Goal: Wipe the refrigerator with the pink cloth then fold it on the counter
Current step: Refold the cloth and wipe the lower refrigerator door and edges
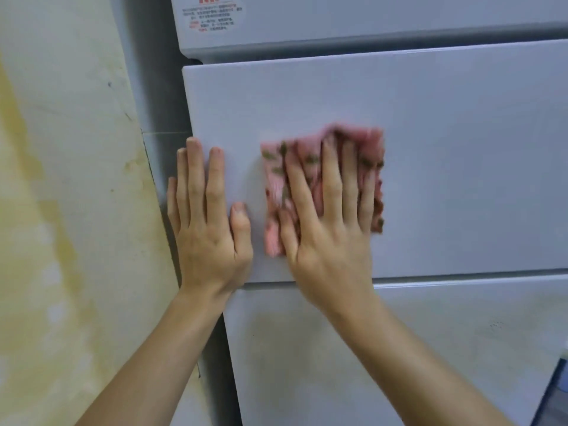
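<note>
Cloth [273, 192] under right fingers [330, 179]

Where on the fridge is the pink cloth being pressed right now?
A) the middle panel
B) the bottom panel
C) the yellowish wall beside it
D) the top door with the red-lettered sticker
A: the right hand presses the pink cloth flat against the middle panel.

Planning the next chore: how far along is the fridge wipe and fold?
Nothing looks finished. In hand: the right hand presses the pink cloth on the middle refrigerator door; the left hand rests at its edge. Left: the smudged lower door, then folding.
</note>
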Tool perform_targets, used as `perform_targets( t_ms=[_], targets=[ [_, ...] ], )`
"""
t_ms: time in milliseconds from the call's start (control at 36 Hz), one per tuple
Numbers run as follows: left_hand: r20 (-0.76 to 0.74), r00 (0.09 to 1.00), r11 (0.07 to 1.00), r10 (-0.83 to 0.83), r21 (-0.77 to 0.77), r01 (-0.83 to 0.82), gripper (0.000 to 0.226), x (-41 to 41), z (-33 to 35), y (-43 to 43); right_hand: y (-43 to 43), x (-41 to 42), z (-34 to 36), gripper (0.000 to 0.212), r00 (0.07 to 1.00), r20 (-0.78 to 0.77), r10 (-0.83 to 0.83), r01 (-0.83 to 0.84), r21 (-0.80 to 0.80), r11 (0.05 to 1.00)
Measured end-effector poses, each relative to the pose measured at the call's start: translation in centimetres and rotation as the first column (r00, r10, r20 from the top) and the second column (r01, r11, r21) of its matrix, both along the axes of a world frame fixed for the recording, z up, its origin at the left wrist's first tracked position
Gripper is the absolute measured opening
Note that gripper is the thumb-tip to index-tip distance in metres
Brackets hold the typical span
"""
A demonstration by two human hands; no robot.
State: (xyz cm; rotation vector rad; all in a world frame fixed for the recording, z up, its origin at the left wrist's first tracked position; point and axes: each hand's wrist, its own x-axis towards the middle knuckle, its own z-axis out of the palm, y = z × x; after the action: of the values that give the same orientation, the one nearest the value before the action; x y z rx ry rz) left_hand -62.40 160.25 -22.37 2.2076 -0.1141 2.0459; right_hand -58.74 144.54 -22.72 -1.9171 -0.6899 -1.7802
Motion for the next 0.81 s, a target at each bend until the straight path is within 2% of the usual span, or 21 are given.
perform_targets(
  t_ms=[111, 194, 389, 444, 500, 556, 667, 806],
  targets=[
    [-0.040, 0.999, 0.999, 0.019, 0.045, -0.017, 0.061, -0.2, -1.2, -0.8, -3.2, 0.3, -7.9, 0.059, 0.994, -0.096, -0.044, 0.035, -0.092, 0.995],
    [-0.040, 0.992, 0.991, 0.116, 0.076, -0.113, 0.062, -0.2, -1.9, -1.4, -4.8, 0.8, -8.5, 0.068, 0.991, -0.122, -0.060, 0.047, -0.112, 0.993],
    [-0.011, 0.988, 0.985, 0.154, 0.084, -0.153, 0.060, 0.2, -1.0, -2.8, -5.6, 1.6, 2.1, 0.072, 0.995, -0.069, -0.067, 0.070, 0.040, 0.997],
    [-0.005, 0.988, 0.985, 0.156, 0.076, -0.155, 0.060, 0.2, -0.9, -3.0, -5.6, 1.8, 5.9, 0.081, 0.994, -0.070, -0.087, 0.094, 0.099, 0.991],
    [0.013, 0.989, 0.986, 0.148, 0.077, -0.149, 0.059, 0.3, -0.8, -3.1, -5.3, 1.8, 7.7, 0.087, 0.988, -0.098, -0.119, 0.132, 0.139, 0.981],
    [0.044, 0.989, 0.987, 0.138, 0.081, -0.141, 0.057, 0.4, -0.6, -3.3, -5.0, 1.7, 7.7, 0.080, 0.986, -0.104, -0.130, 0.145, 0.157, 0.977],
    [0.052, 0.992, 0.992, 0.116, 0.053, -0.118, 0.057, 0.6, -0.4, -3.9, -5.2, 1.6, 4.7, 0.058, 0.995, -0.068, -0.071, 0.081, 0.161, 0.984],
    [0.031, 0.995, 0.994, 0.094, 0.056, -0.096, 0.059, 0.7, -1.0, -4.7, -7.9, 1.5, -6.6, 0.060, 0.981, -0.180, -0.066, 0.067, -0.001, 0.998]
  ],
)
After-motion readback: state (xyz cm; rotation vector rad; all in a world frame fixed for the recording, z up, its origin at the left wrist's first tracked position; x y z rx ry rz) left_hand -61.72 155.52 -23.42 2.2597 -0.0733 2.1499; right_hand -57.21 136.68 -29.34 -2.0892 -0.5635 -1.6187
